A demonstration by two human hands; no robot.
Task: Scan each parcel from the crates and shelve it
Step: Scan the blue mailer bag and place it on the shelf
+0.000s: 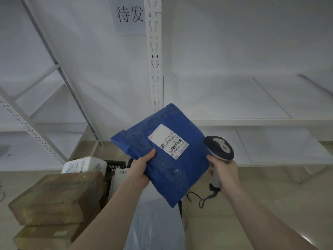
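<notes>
Left hand [139,170] grips parcel [162,152]; right hand [225,172] grips scanner [219,149]

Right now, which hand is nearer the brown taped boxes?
Left. The left hand grips the blue parcel just right of the brown taped boxes; the right hand holds the scanner beyond the parcel.

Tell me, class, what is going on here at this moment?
A person stands at white shelving with a parcel in hand. The left hand grips a blue mailer bag by its lower edge, its white shipping label facing up. The right hand holds a corded barcode scanner beside the bag. Brown cardboard boxes and other parcels sit in a black crate at lower left.
</notes>
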